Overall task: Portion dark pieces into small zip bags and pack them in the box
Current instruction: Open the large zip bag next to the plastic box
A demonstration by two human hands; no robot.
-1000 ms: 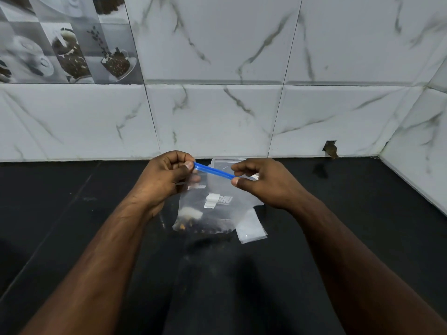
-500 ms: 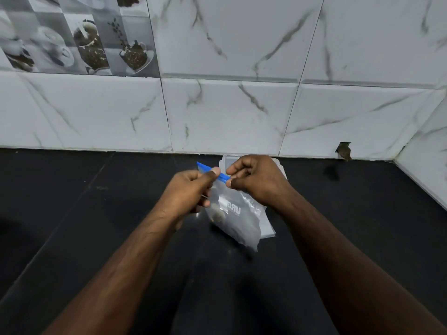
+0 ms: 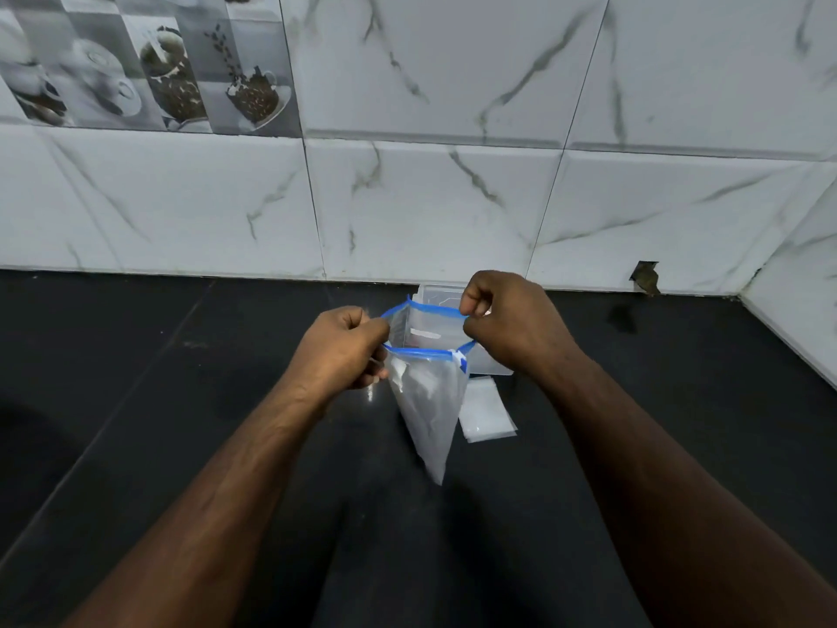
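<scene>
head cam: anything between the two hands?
Only the open mouth of the clear blue-zip plastic bag, pinched by left hand and right hand; head view.

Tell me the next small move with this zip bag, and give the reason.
Probably free the right hand and reach into the zip bag while the left hand keeps the near lip: both hands pinch the blue-edged mouth apart, so it gapes. What lies inside cannot be made out.

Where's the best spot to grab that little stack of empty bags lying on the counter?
Pinch the stack of small bags at its near right corner, coming from the right. It lies flat, and its left edge sits behind the hanging zip bag.
</scene>
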